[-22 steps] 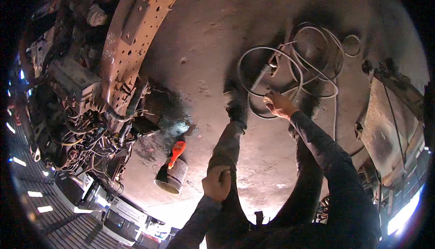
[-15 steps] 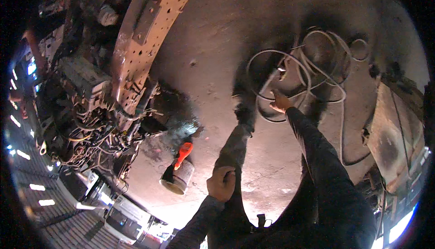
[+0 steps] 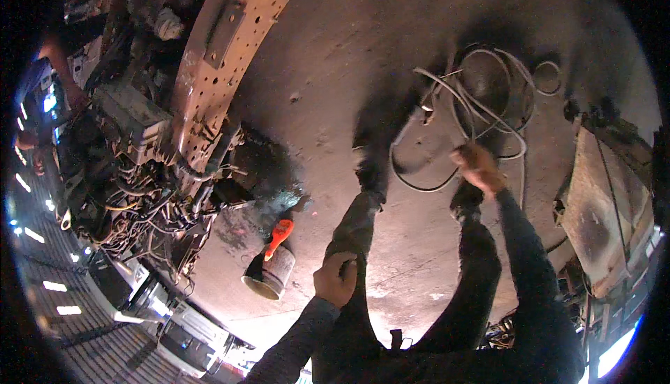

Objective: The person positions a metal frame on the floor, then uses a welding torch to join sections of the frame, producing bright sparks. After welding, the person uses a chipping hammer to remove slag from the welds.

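Right hand (image 3: pixel 481 172) has swung rightward, cable (image 3: pixel 428 190) reaching its fingers (image 3: pixel 461 155).

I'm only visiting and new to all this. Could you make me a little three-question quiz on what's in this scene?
1. True or false: the right hand is nearer the looped cable than the left hand is.
2. The bright object by the bucket is: a) green, b) orange-red, c) blue.
3. Fill in: the long beam at the picture's upper left is dotted with small ____.

Key: 1. True. 2. b. 3. Holes.
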{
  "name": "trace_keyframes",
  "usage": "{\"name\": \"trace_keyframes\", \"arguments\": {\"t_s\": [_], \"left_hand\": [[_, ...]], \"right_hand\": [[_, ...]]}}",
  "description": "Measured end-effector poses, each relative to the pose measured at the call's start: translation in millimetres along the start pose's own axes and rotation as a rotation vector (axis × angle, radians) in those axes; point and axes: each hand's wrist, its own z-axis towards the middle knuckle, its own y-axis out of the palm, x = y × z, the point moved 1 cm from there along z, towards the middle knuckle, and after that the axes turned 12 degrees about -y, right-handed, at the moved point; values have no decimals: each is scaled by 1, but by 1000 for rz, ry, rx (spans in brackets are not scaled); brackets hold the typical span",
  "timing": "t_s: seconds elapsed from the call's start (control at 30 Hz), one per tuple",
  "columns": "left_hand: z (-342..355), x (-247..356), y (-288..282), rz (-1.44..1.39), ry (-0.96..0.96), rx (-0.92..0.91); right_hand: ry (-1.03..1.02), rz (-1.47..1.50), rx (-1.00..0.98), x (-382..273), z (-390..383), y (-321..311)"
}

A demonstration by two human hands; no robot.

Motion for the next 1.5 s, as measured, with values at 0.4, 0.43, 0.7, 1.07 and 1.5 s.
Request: {"name": "trace_keyframes", "arguments": {"t_s": [0.4, 0.43, 0.7, 1.07, 1.5], "left_hand": [[-5, -1, 7, -24, -65, -22], [-9, -4, 7, -13, -66, -5], [3, -5, 3, -31, -123, 25], [-11, 1, 17, 94, 2, 33], [-39, 61, 74, 38, -55, -226]], "right_hand": [[295, -89, 67, 85, -53, 29], [450, 272, 179, 73, -13, 72], [320, -760, 235, 208, 152, 213], [388, 551, 206, -36, 13, 148], [247, 504, 215, -489, -177, -156]]}}
